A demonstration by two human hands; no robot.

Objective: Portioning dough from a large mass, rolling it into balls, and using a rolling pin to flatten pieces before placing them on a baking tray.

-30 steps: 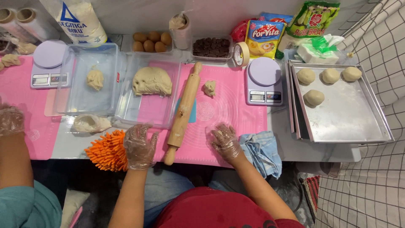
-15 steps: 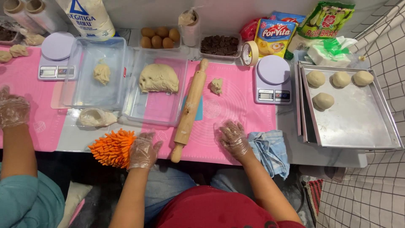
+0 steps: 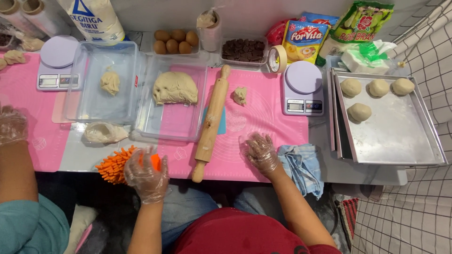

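Note:
Both my hands wear clear plastic gloves. My left hand (image 3: 146, 174) hovers at the table's near edge, fingers curled around something orange, right beside a spiky orange brush (image 3: 113, 164). My right hand (image 3: 260, 153) rests fingers spread on the pink mat (image 3: 254, 117), touching nothing else. A wooden rolling pin (image 3: 211, 123) lies lengthwise between the hands. A small dough piece (image 3: 240, 95) sits on the mat beyond my right hand. A large dough lump (image 3: 175, 88) lies in a clear tub (image 3: 155, 127).
A metal tray (image 3: 400, 141) with several dough balls stands at right, a lilac scale (image 3: 302, 88) beside it. A blue cloth (image 3: 301, 164) hangs at the edge. Another gloved person's hand (image 3: 12, 124) is at far left. Eggs (image 3: 175, 41), chocolate, tape and bags line the back.
My left hand has drawn back toward me and curled beside the orange brush. My right hand has stayed on the mat. The view has shifted slightly.

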